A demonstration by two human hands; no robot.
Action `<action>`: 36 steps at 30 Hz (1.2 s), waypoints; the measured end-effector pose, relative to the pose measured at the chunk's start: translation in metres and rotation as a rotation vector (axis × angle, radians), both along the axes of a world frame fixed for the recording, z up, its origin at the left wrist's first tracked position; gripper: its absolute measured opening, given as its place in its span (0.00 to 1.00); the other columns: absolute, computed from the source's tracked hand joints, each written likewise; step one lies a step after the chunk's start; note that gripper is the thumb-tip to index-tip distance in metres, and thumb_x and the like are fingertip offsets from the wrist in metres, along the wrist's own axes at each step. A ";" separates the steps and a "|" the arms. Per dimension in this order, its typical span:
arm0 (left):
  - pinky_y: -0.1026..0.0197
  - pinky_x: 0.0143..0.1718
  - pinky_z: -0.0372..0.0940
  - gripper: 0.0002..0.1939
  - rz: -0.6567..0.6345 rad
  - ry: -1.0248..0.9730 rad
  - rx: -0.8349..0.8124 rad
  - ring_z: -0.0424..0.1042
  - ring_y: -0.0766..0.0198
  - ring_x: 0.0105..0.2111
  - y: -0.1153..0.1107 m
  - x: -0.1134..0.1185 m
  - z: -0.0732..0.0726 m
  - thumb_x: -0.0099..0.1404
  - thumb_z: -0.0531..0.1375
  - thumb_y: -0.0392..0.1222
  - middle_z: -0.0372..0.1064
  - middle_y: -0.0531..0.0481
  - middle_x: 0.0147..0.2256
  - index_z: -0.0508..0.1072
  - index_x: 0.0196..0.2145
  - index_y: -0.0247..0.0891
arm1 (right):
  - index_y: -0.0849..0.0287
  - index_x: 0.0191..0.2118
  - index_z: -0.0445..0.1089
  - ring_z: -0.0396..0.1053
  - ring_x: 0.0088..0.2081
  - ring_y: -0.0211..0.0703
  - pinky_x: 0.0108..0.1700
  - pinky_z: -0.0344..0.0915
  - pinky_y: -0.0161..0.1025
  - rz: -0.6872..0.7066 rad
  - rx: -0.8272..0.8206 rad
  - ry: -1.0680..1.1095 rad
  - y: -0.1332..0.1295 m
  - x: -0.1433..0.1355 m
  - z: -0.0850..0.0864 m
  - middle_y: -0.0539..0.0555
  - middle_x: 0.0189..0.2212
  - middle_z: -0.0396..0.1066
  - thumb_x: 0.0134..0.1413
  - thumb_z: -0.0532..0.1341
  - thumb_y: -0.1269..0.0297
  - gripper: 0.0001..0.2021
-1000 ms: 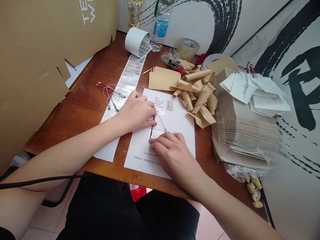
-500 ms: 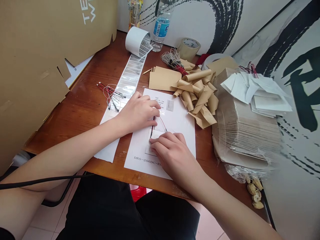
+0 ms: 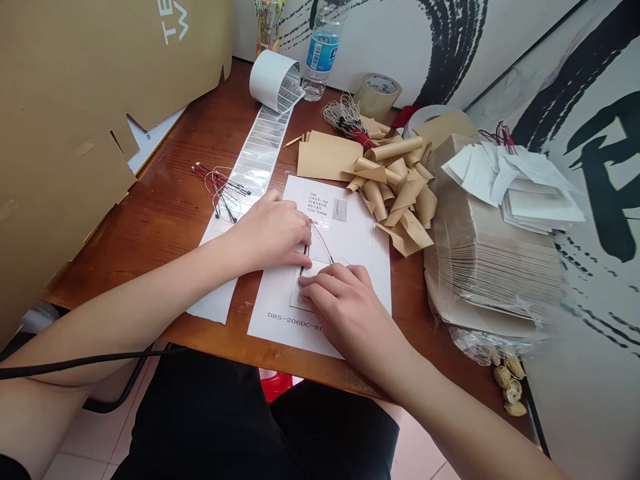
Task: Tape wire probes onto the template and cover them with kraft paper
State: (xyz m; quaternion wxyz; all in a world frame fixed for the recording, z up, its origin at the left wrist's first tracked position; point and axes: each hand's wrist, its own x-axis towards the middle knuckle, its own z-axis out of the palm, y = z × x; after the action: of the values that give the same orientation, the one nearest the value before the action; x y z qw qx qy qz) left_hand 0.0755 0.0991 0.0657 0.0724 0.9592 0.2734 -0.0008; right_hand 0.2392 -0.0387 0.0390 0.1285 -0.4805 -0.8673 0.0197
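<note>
Wire lead [image 3: 323,241], thin with a red strand, lies on a printed sheet [image 3: 373,287] between the two hands, its dark end beside the right hand [image 3: 345,300]. The left hand [image 3: 275,230] presses down on the sheet, thumb and fingertips apart, at a dark line running toward the near side. The right hand is curled low over an outlined rectangle; whether its fingers pinch anything cannot be told.

Large print along the sheet's near edge reads "DRS-206DC-E", the rest covered by the right hand. Small lines at the far end seem to start with "206DC"; the others are too small to read. A small grey picture [image 3: 340,210] is printed beside them.

On the left of the wooden table [image 3: 165,220], a strip of silvery labels [image 3: 257,150] runs from a white roll [image 3: 270,79] toward the near edge, with red, black and white wires [image 3: 225,193] lying on and beside it. A cardboard box [image 3: 75,100] at far left shows white letters, "TE" above "W", cut off by the frame.

At the far side stands a bottle [image 3: 320,57] with a blue label, its lettering unclear. A tape roll [image 3: 377,97] has print inside its core, too small to read. Nearer are a wire bundle [image 3: 345,120], flat brown paper [image 3: 327,155] and curled brown pieces [image 3: 400,187]. At right, white packets [image 3: 535,193] rest on a plastic-wrapped stack [image 3: 500,267], with nutshells [image 3: 513,387] near it.
</note>
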 end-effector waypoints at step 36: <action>0.49 0.48 0.49 0.15 0.020 0.036 0.013 0.73 0.53 0.47 -0.006 -0.002 -0.002 0.64 0.66 0.55 0.81 0.52 0.46 0.84 0.40 0.43 | 0.59 0.40 0.78 0.74 0.41 0.48 0.44 0.77 0.45 -0.079 -0.035 0.280 -0.003 -0.003 -0.002 0.54 0.42 0.82 0.64 0.61 0.78 0.09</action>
State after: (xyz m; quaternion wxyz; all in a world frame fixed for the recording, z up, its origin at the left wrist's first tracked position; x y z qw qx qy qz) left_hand 0.0736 0.0933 0.0639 0.0611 0.9567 0.2842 -0.0156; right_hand 0.2357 -0.0412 0.0371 0.2406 -0.5091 -0.8207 0.0966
